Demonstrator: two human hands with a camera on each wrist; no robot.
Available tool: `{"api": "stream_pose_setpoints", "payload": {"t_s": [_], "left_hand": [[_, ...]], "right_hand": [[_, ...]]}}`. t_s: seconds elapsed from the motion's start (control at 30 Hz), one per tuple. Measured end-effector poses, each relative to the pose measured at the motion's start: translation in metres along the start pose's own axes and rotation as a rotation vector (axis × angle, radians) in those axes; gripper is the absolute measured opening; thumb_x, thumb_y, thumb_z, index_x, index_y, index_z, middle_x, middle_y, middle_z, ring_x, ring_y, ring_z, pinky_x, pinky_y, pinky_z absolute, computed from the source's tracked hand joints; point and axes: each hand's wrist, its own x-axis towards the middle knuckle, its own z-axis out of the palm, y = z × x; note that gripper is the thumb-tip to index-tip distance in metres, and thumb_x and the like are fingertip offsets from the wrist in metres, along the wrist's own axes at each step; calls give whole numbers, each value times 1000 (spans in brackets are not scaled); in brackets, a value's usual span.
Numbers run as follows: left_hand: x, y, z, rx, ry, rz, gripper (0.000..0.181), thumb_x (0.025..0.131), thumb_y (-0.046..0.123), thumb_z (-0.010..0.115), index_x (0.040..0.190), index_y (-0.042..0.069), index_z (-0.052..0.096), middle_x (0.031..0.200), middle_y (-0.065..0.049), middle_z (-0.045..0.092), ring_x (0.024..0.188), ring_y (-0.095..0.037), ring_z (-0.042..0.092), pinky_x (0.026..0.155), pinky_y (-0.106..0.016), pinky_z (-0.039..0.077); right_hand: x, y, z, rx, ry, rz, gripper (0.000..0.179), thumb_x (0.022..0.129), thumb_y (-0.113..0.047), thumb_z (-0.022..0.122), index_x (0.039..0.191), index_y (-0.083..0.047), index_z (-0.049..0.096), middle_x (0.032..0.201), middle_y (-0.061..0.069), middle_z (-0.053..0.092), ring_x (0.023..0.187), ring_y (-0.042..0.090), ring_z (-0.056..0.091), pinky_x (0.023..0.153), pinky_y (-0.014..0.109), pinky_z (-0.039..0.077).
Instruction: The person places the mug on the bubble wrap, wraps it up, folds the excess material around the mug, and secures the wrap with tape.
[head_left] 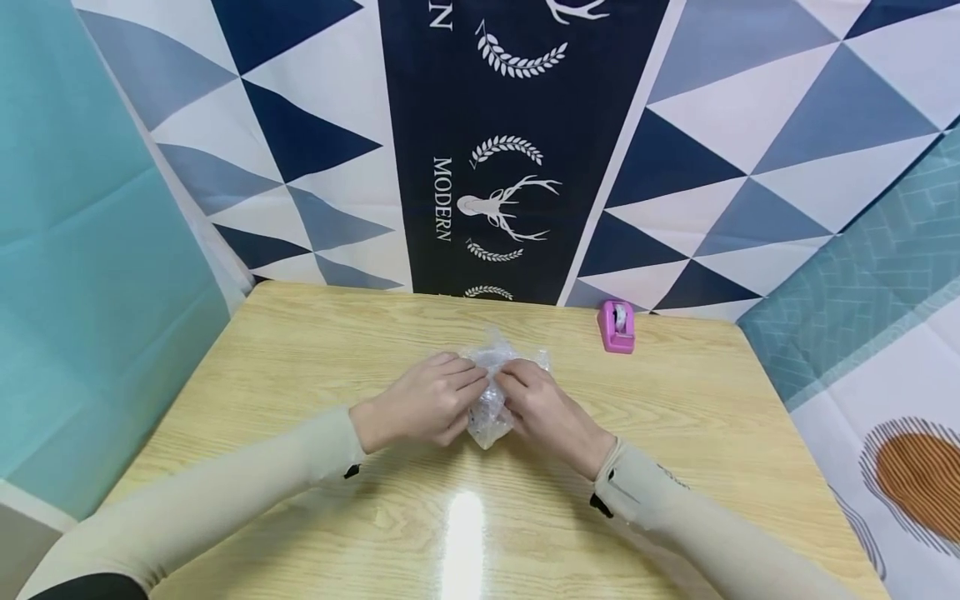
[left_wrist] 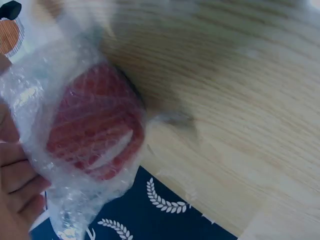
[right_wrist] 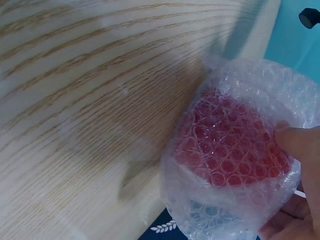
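Note:
A piece of bubble wrap is gathered around a red object at the middle of the table. The red object shows through the clear bubbles in both wrist views, but its kind is hidden by the wrap. My left hand holds the wrap from the left side with curled fingers. From the right, my right hand grips the wrap, its thumb pressed against the bubbles. In the head view the hands nearly meet over the bundle and cover part of it.
A pink tape dispenser with a roll of tape stands near the table's back edge, right of the hands. The wooden table ends at a patterned cloth behind. Light glares on the table's front part.

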Motion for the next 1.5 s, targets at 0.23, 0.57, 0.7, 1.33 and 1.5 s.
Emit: {"api": "stream_pose_setpoints", "payload": {"t_s": [0.23,0.57,0.7,1.33,1.5], "left_hand": [[4,1,-1,-146,-200,-82,58,94,31,70,140,-3,58,139,-16,65,131,-29,62,117,-42,44],[20,-17,0,-286,-262,-37,37,81,8,74,116,8,62,108,-3,72,105,-20,69,112,-36,48],[19,-20,2,-302,-314,-30,47,87,19,76,129,6,60,123,-5,71,119,-22,65,117,-37,43],[26,-23,9,-227,-369,-4,33,88,39,79,106,14,68,98,6,73,100,-15,67,102,-33,50],[23,-20,9,-255,-361,-42,35,90,38,78,110,12,68,109,2,75,113,-19,65,110,-35,47]], "right_hand": [[1,4,0,-16,0,-55,35,85,-6,78,117,5,70,118,19,68,113,32,66,104,39,55],[6,7,-9,-25,-71,-31,53,82,-6,81,129,8,63,133,23,63,126,37,59,112,45,48],[8,10,-10,-51,-109,-51,47,81,-9,82,123,6,67,133,24,63,127,39,59,113,46,47],[15,12,-31,216,-256,21,44,90,-3,76,131,6,63,140,26,61,134,45,55,111,49,48],[14,12,-23,169,-226,5,48,88,-1,76,133,7,61,138,24,63,131,46,57,110,50,49]]}}
